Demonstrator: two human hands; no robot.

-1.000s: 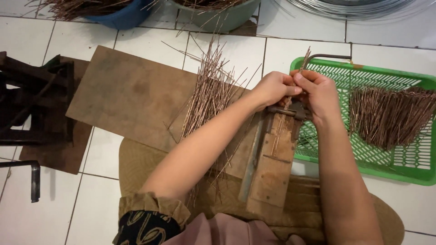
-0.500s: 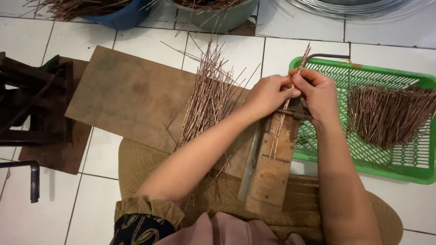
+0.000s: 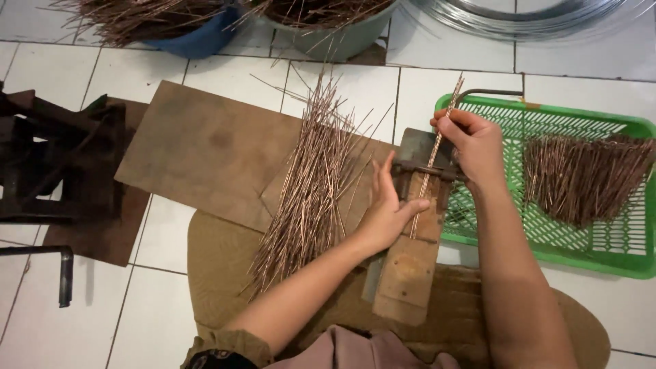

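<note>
The right hand (image 3: 478,147) is closed in a pinch around a small bunch of thin copper-coloured rods (image 3: 432,160), gripping it near its upper end; the bunch runs at a steep slant from above the hand down through a dark metal fixture (image 3: 418,171) mounted on a narrow wooden block (image 3: 406,273). The lower ends of the rods lie on the top face of this block, just beside the thumb of the left hand (image 3: 388,212). The left hand is open, fingers extended and held together, palm resting against the left side of the wooden block and the fixture; it grips nothing. Immediately left of the left hand lies a loose pile of long copper-coloured rods (image 3: 307,184), fanned out lengthwise across a flat brown wooden board (image 3: 205,150) that rests on the white tiled floor (image 3: 171,239). To the right of the fixture stands a green plastic mesh basket (image 3: 608,260) containing a heap of shorter copper-coloured rods (image 3: 588,178); the right forearm passes over its near left corner. A brown mat (image 3: 219,273) lies under the wooden block and the person's knees. At the top edge, a blue tub (image 3: 198,37) and a grey-green tub (image 3: 335,41) each hold further rods. A dark metal frame (image 3: 55,157) stands at the left edge.
</note>
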